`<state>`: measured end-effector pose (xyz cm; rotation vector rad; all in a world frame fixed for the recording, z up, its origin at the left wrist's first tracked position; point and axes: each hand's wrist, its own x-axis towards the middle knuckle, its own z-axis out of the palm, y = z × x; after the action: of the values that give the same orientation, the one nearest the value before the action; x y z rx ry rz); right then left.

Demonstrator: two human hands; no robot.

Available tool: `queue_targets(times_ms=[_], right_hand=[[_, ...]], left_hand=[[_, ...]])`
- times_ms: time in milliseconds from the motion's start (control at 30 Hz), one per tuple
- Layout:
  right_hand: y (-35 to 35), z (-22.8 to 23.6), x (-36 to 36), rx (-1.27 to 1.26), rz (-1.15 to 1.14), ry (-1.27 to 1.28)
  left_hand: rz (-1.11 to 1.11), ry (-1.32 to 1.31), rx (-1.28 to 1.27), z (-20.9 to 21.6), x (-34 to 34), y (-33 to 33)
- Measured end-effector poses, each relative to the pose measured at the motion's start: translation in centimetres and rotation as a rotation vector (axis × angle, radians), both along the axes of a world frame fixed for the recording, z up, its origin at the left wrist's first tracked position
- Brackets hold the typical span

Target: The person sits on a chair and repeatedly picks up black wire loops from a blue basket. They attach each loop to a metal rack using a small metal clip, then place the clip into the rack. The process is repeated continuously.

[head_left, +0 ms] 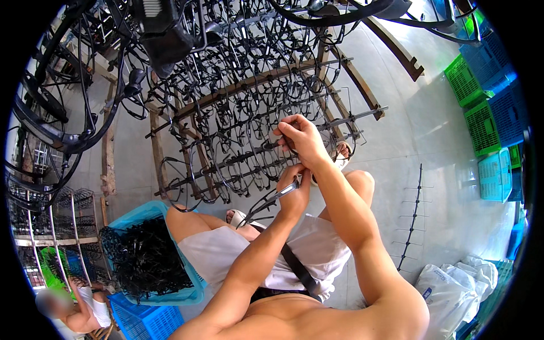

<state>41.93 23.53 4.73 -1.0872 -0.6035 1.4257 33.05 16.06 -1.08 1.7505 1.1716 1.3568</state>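
My left hand is closed around several thin black frames, shaped like eyeglass frames, which stick out to the lower left over my lap. A shiny grey strip shows where they leave the fingers. Just above it, my right hand has curled fingers, thumb and fingertips pinched together by the lower right of the hanging rack. What it pinches is too small to tell. In front of me, the rack's dark rods carry many similar black frames on hooks.
A light blue basket full of black pieces stands at my left, beside a blue crate. More frames hang close at upper left. A hooked rod and white bags lie right; green crates stand beyond. Another person sits lower left.
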Motion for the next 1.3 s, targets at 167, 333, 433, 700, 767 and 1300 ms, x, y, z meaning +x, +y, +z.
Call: queue_targets(times_ms=[167,333,433,700,767,1300], right_hand=[[-0.5,0.3,0.4,0.055,-0.022,-0.025],[-1.0,0.5,0.4,0.034,0.014,0.013],[-0.9,0.4,0.5,0.053,0.049,0.040],[-0.6,-0.2,0.5,0.088,-0.054,0.030],[-0.9,-0.2,0.6,0.109,-0.037,0.002],[-2.6,0.3,1.9,0.119,0.046,-0.097]], left_hand=[[0.024,-0.005,0.044,0.0,0.4,0.0],[0.020,-0.044,-0.017,-0.1,0.3,-0.1],[0.024,-0.042,-0.013,-0.1,0.4,-0.2],[0.009,-0.034,-0.049,0.3,0.4,-0.2],[0.013,-0.031,-0.056,0.3,0.6,-0.2],[-0.044,-0.262,-0.500,1.2,1.2,0.5]])
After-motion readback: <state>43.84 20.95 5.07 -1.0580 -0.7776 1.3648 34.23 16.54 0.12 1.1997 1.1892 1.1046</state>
